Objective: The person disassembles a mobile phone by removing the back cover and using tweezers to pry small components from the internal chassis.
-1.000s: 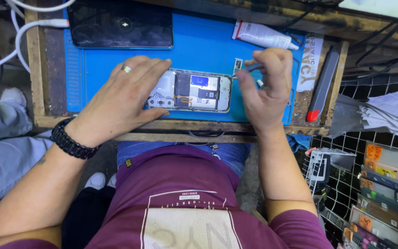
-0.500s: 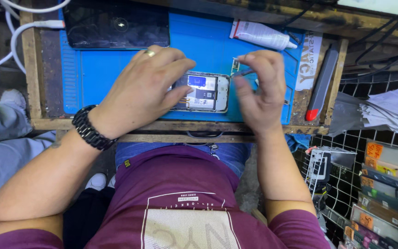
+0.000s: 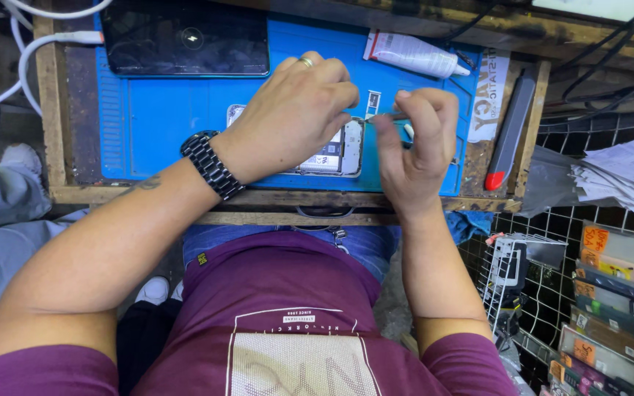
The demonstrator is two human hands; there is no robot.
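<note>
An opened phone (image 3: 335, 155) with its back off lies on the blue work mat (image 3: 155, 125), showing a battery and inner parts. My left hand (image 3: 291, 117), with a ring and a black wristwatch, lies over the phone and covers most of it, fingers curled onto its right end. My right hand (image 3: 416, 150) sits just right of the phone, fingers pinched on a thin metal tool (image 3: 390, 116) whose tip points at the phone's right end. A small card-like part (image 3: 373, 100) lies on the mat just above the tool.
A dark phone (image 3: 185, 37) on a white charging cable (image 3: 31, 51) lies at the mat's back left. A white glue tube (image 3: 412, 55) lies at the back right. A grey tool with a red tip (image 3: 509, 132) rests right of the mat. Wire racks with packaged items (image 3: 610, 293) stand to the right.
My left hand has slid right across the phone, from its left end to covering most of it. My right hand has stayed at the phone's right end and closed its fingers more tightly.
</note>
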